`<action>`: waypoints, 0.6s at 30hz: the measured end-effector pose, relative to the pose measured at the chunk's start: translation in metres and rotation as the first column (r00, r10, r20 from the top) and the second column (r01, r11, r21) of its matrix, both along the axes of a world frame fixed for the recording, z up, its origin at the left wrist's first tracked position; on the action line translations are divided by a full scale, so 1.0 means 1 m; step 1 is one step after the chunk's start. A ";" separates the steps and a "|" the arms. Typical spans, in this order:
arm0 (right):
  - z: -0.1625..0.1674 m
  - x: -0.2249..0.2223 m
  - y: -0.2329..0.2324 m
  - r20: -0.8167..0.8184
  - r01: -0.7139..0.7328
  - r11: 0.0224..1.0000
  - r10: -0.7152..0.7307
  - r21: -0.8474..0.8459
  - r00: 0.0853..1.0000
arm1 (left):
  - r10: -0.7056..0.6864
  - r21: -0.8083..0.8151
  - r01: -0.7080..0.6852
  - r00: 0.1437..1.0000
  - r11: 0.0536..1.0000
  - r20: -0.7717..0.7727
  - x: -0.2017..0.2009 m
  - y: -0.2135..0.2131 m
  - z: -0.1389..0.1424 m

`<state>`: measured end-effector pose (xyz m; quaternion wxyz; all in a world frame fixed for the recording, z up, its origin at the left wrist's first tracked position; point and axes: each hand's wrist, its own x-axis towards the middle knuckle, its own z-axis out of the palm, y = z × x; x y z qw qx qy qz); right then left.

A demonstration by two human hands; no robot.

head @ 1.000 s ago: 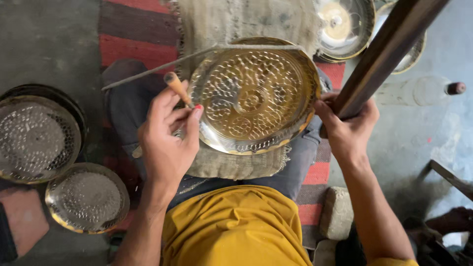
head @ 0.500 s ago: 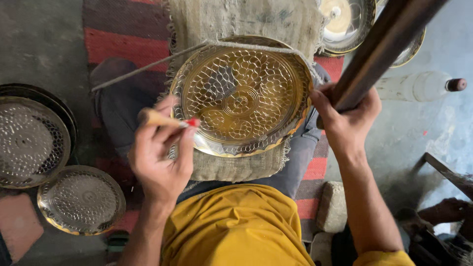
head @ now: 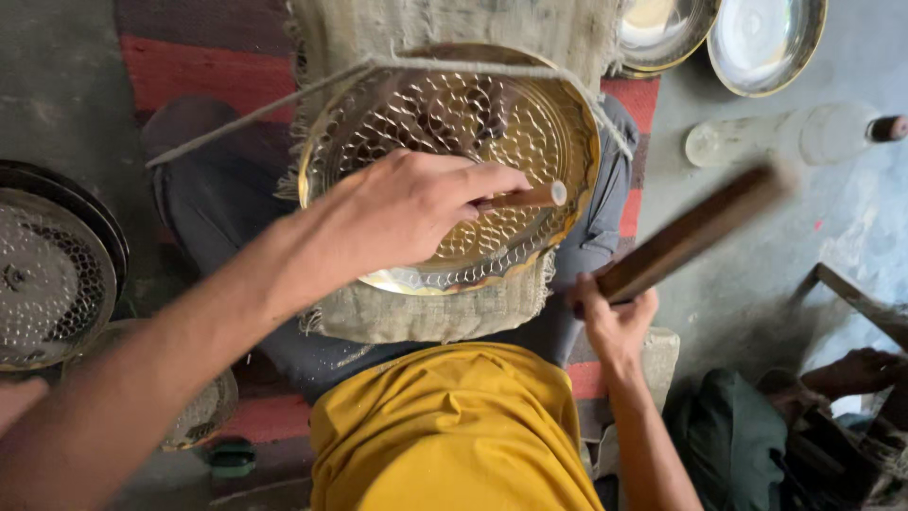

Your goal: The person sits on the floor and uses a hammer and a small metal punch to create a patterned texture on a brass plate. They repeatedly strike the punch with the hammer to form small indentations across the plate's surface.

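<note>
A round brass tray (head: 558, 142) with a dimpled, hammered pattern lies on a piece of burlap cloth (head: 426, 312) across my lap. My left hand (head: 407, 213) hovers over the tray's middle, closed around a short punch tool (head: 525, 198) whose pale round end points right. My right hand (head: 610, 312) is below the tray's right edge, gripping a long dark wooden handle (head: 695, 232) that slants up to the right and is blurred. A thin cord (head: 255, 114) crosses the tray's top.
Two patterned metal plates (head: 47, 274) lie stacked at the left, with another (head: 203, 412) lower down. Two brass bowls (head: 766, 43) and a clear bottle (head: 794, 137) lie at the upper right. A striped red rug (head: 199, 66) covers the floor; another person's hand (head: 856, 369) is at the right.
My left hand moved from the tray's left rim over its middle with the punch. The right hand dropped lower and the handle tilted, now blurred. The view came closer.
</note>
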<state>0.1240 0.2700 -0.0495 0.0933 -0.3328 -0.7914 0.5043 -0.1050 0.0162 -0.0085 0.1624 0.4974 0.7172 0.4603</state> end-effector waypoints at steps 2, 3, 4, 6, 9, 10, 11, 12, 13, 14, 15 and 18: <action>0.007 0.005 0.006 0.022 -0.026 0.998 0.027 -0.058 0.999 | -0.036 0.029 0.039 0.995 0.999 -0.092 -0.001 -0.001 0.007; 0.012 0.005 0.008 -0.073 -0.109 0.989 0.103 -0.095 0.992 | -0.075 -0.028 0.072 0.991 0.997 -0.112 -0.002 0.001 0.010; 0.017 0.004 0.010 -0.167 -0.198 0.972 0.176 -0.126 0.970 | -0.112 -0.087 0.102 0.985 0.991 -0.129 -0.003 0.002 0.012; 0.027 -0.001 0.012 -0.022 -0.208 0.978 0.207 -0.022 0.978 | -0.159 -0.146 0.133 0.970 0.980 -0.185 -0.004 0.006 0.015; 0.038 -0.005 0.008 -0.031 -0.159 0.972 0.167 0.173 0.986 | -0.187 -0.158 0.145 0.937 0.977 -0.296 -0.005 0.009 0.016; 0.040 -0.005 0.005 -0.070 -0.126 0.963 0.147 0.240 0.987 | -0.191 -0.172 0.143 0.933 0.975 -0.305 -0.004 0.010 0.016; 0.040 -0.005 0.001 -0.093 -0.111 0.979 0.129 0.173 0.987 | -0.198 -0.183 0.145 0.929 0.972 -0.314 -0.004 0.010 0.016; 0.040 -0.003 -0.004 -0.119 -0.096 0.989 0.109 0.108 0.987 | -0.205 -0.171 0.157 0.926 0.973 -0.318 -0.004 0.011 0.016; 0.039 -0.002 -0.009 -0.142 -0.083 0.996 0.088 0.041 0.986 | -0.212 -0.160 0.168 0.923 0.973 -0.321 -0.004 0.011 0.016; 0.037 -0.001 -0.014 -0.059 -0.127 0.957 0.147 0.260 0.987 | -0.220 -0.148 0.180 0.920 0.972 -0.324 -0.005 0.011 0.017; 0.035 0.001 -0.020 0.031 -0.179 0.869 0.185 0.462 0.982 | -0.250 -0.206 0.191 0.915 0.960 -0.316 -0.005 0.012 0.018; 0.023 0.007 -0.041 -0.069 -0.031 0.967 0.050 0.253 0.996 | -0.288 -0.275 0.202 0.902 0.940 -0.320 -0.008 0.015 0.025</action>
